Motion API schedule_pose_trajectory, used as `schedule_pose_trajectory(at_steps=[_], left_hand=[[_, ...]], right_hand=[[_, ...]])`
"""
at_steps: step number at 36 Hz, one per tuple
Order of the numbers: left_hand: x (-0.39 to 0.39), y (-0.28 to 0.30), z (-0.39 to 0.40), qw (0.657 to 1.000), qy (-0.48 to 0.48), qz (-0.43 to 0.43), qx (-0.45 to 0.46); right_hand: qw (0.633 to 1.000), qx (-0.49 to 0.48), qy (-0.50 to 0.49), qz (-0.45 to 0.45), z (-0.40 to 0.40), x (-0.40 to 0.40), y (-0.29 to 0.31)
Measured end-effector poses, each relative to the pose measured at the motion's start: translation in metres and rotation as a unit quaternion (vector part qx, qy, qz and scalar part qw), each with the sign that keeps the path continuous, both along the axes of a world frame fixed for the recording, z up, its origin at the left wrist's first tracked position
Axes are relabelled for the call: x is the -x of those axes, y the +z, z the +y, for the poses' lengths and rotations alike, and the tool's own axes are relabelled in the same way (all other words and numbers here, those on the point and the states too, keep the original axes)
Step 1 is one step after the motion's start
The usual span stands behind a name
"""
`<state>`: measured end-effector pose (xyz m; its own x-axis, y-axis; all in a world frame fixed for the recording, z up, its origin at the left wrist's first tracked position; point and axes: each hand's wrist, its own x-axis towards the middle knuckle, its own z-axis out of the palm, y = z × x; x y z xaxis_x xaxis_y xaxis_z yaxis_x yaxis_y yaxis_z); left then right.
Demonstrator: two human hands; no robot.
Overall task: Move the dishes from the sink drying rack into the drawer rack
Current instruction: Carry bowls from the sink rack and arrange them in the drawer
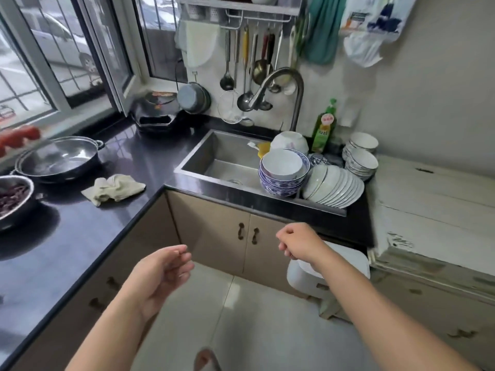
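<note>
Dark L-shaped tabletop (128, 156): stacked blue-patterned porcelain bowls (282, 172) and leaning white plates (334, 187) crowd the sink's right side. Left hand (160, 271) and right hand (297, 241) hover empty (fingers loosely curled). Pulling one plate risks toppling neighbours.

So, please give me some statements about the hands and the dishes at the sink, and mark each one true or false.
1. Both hands are empty. True: the left hand and the right hand hold nothing.
2. The row of white plates stands on edge at the right side of the sink. True.
3. The blue-patterned bowls lie on the floor. False: they are stacked at the sink, left of the plates.
4. The green detergent bottle lies inside the sink basin. False: it stands upright behind the dishes.
5. A crumpled cloth lies on the dark counter. True.
</note>
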<state>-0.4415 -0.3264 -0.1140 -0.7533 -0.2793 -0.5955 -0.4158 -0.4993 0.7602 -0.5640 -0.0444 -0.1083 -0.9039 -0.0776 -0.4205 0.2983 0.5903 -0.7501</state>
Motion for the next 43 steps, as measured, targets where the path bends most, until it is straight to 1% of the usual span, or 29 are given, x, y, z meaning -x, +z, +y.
schedule_pose_trajectory(at_steps=[2,4,7,9,11,12,14,16,18,20,22,24,26,30,34,36,39,43], left_hand=[[0.032,-0.003,-0.006,1.000,0.016,-0.004,-0.004],[0.065,-0.001,-0.006,1.000,0.009,-0.007,-0.001],[0.116,0.011,0.002,0.999,-0.043,0.004,0.010],[0.147,0.016,0.010,0.997,-0.074,0.003,0.022],[0.168,0.020,0.016,0.995,-0.100,0.005,0.019],[0.177,0.021,0.019,0.994,-0.108,0.003,0.005],[0.187,0.024,0.025,0.992,-0.113,-0.001,-0.055],[0.203,0.026,0.029,0.989,-0.113,0.016,-0.096],[0.219,0.024,0.034,0.988,-0.116,0.027,-0.095],[0.233,0.021,0.040,0.991,-0.101,0.009,-0.085],[0.251,0.017,0.048,0.995,-0.069,-0.012,-0.067],[0.264,0.015,0.058,0.997,-0.042,-0.025,-0.056],[0.275,0.016,0.067,0.998,-0.030,-0.025,-0.050],[0.294,0.016,0.084,0.998,-0.014,-0.034,-0.041],[0.308,0.010,0.099,0.998,-0.007,-0.051,-0.042],[0.314,0.009,0.106,0.997,-0.007,-0.057,-0.045],[0.323,0.012,0.114,0.997,-0.015,-0.063,-0.039],[0.328,0.018,0.116,0.998,-0.018,-0.061,-0.025]], right_hand=[[1.000,-0.006,-0.017,0.004,0.002,0.023,0.002],[0.999,-0.021,-0.036,0.009,0.010,0.047,0.003],[0.996,-0.038,-0.082,0.022,0.028,0.081,0.004],[0.992,-0.047,-0.112,0.012,0.039,0.104,-0.002],[0.990,-0.072,-0.123,0.012,0.046,0.127,-0.006],[0.988,-0.094,-0.118,0.023,0.048,0.141,-0.005],[0.979,-0.157,-0.108,0.074,0.048,0.169,0.006],[0.966,-0.195,-0.107,0.128,0.044,0.212,0.019],[0.952,-0.226,-0.091,0.187,0.037,0.256,0.025],[0.939,-0.264,-0.042,0.216,0.028,0.296,0.018],[0.928,-0.311,0.019,0.206,0.022,0.330,0.005],[0.909,-0.357,0.081,0.200,0.018,0.352,-0.005],[0.891,-0.388,0.120,0.205,0.018,0.366,-0.013],[0.893,-0.387,0.134,0.186,0.020,0.387,-0.025],[0.920,-0.345,0.115,0.144,0.021,0.397,-0.035],[0.928,-0.334,0.113,0.123,0.021,0.398,-0.041],[0.934,-0.324,0.107,0.105,0.020,0.404,-0.041],[0.934,-0.323,0.124,0.092,0.025,0.416,-0.031]])
